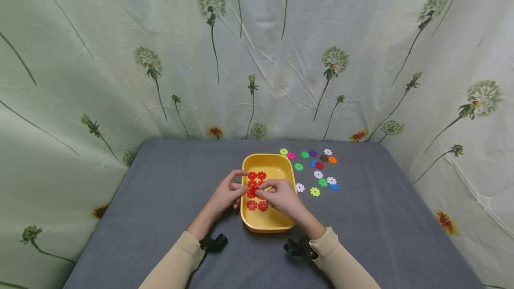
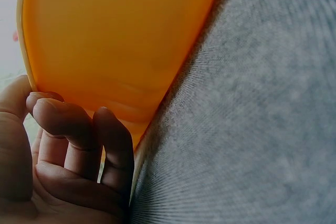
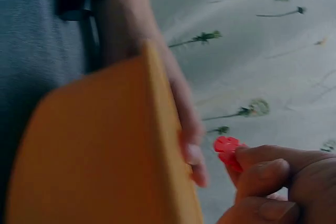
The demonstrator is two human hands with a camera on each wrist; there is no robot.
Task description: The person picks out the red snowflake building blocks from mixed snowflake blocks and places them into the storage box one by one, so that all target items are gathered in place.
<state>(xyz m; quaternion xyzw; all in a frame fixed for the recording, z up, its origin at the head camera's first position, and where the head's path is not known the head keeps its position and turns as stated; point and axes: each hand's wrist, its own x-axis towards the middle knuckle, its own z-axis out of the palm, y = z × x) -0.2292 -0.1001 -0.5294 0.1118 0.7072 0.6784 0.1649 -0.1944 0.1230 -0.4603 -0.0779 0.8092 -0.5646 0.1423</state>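
A yellow plastic bin (image 1: pixel 275 221) stands on the table with red flower-shaped notched discs (image 1: pixel 251 205) laid in two columns inside. My left hand (image 1: pixel 225 194) grips the bin's left side, thumb at the rim and fingers curled against the outer wall (image 2: pixel 121 40). Over the bin, my right hand (image 1: pixel 283 197) pinches red notched plastic (image 3: pixel 228 148) between thumb and fingertips; the part inside the grip is hidden. In the right wrist view the left hand's fingers show beyond the bin's rim (image 3: pixel 163 129).
Right of the bin, several loose notched discs in white (image 1: pixel 318 174), green (image 1: pixel 323 182), yellow (image 1: pixel 315 191), blue (image 1: pixel 334 187) and other colours lie on the grey tabletop (image 1: pixel 184 164). A dandelion-print curtain (image 1: pixel 281 79) hangs behind the table. Black bands (image 1: pixel 214 243) sit on both wrists.
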